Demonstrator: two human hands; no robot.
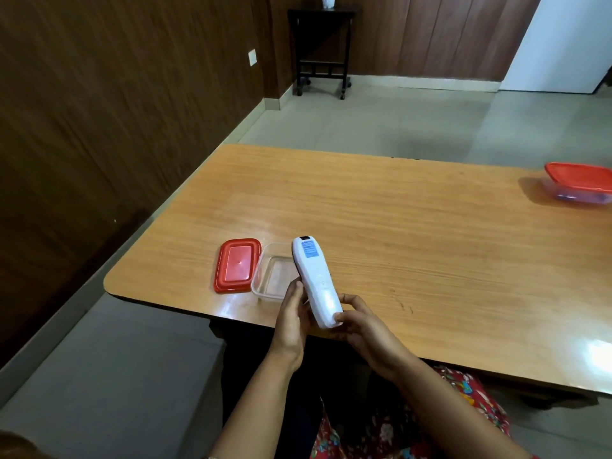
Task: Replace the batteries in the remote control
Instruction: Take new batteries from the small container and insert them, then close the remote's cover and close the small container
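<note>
Lying back-up across both hands, the white remote control (pixel 315 278) is held over the near edge of the table (pixel 414 226), labelled end pointing away. The left hand (pixel 291 314) holds its left side; the right hand (pixel 362 323) curls round the lower end, thumb on the corner. The battery cover looks closed, so the step in hand is likely opening it — the next move calls for a thumb pressing and sliding the cover off while the other hand steadies the body. Just behind sits an open clear container (pixel 272 279), its red lid (pixel 236 265) beside it — a lidded container (pixel 578 183) stands well apart, contents unclear.
</note>
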